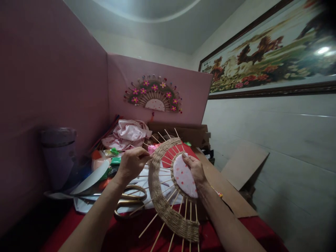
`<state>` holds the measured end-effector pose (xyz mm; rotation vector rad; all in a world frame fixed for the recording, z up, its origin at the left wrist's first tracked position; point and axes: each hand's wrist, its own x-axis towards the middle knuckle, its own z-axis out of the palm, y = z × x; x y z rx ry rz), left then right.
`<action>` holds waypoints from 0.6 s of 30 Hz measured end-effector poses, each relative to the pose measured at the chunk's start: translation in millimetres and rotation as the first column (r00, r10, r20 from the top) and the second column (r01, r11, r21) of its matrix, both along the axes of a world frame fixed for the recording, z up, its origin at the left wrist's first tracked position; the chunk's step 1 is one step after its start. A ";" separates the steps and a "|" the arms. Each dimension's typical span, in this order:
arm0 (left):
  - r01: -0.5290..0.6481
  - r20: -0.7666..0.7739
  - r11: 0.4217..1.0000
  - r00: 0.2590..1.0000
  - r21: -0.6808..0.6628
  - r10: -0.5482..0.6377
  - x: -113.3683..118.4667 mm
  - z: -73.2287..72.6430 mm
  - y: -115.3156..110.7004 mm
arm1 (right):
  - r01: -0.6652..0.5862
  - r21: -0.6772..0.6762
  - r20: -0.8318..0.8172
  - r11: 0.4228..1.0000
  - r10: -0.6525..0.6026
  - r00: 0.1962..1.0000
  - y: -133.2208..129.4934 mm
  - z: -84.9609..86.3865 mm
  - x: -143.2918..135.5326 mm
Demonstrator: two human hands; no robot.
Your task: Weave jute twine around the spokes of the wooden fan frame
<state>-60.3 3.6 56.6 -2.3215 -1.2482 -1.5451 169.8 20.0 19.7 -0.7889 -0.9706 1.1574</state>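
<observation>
A half-round fan frame, made of thin wooden sticks with a wide band of brown twine woven through them, is held up before me. At its inner edge sits a white half-round fabric piece with red dots, bordered by twine. My right hand grips that piece, thumb on its front and fingers hidden behind. My left hand is closed in a pinch at the band's outer left edge, among the stick ends; what lies between its fingertips is too small to make out.
Gold-handled scissors lie left on the red tablecloth. Behind are colourful packets, crumpled pink cloth and a purple cylinder. A flowered fan hangs on the pink panel. Cardboard lies to the right.
</observation>
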 end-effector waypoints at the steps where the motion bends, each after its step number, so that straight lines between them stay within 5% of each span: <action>1: 0.024 0.023 0.999 0.999 -0.031 -0.024 -0.9 0.7 0.2 | 0.003 0.002 -0.003 1.000 -0.003 1.000 0.5 -0.4 0.3; 11: 0.210 0.230 0.946 0.961 -0.247 -0.153 -8.6 11.2 -5.4 | 0.018 -0.009 -0.054 1.000 -0.019 0.998 3.8 -1.7 3.0; 18: 0.439 0.519 0.795 0.834 -0.419 -0.187 -7.1 8.5 -6.1 | -0.030 0.021 -0.105 0.999 0.032 0.994 8.1 -7.5 4.4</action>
